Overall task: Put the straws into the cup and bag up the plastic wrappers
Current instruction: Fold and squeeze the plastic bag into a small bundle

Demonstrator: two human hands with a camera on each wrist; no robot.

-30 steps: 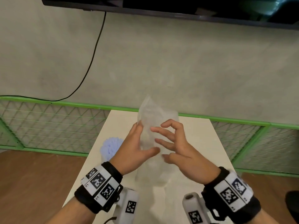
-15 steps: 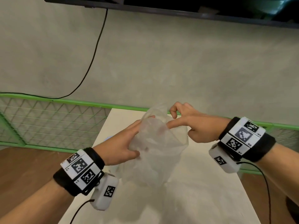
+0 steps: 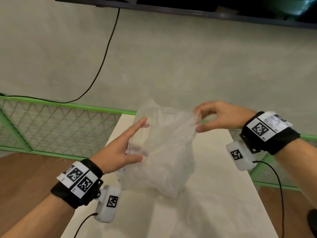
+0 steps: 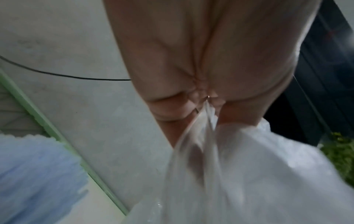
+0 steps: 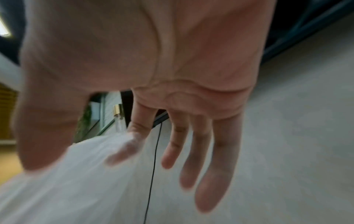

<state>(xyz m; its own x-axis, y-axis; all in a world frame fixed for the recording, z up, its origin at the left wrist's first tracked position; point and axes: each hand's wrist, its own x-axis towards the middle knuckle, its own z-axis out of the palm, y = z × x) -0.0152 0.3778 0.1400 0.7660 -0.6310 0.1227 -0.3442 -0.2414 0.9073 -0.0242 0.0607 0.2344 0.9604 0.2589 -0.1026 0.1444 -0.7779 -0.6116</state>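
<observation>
Bag (image 3: 164, 152): v. thin glossy plastic; table (image 3: 214, 203) matt.

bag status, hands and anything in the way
Left hand holds bag rim, film between fingers. Right hand pinches opposite rim. Bag stretched between them over table, nothing blocking.

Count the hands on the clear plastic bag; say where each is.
2. The left hand holds the plastic bag at its left side, film caught between its fingers; the right hand pinches its upper right edge. Neither is hidden.
</observation>
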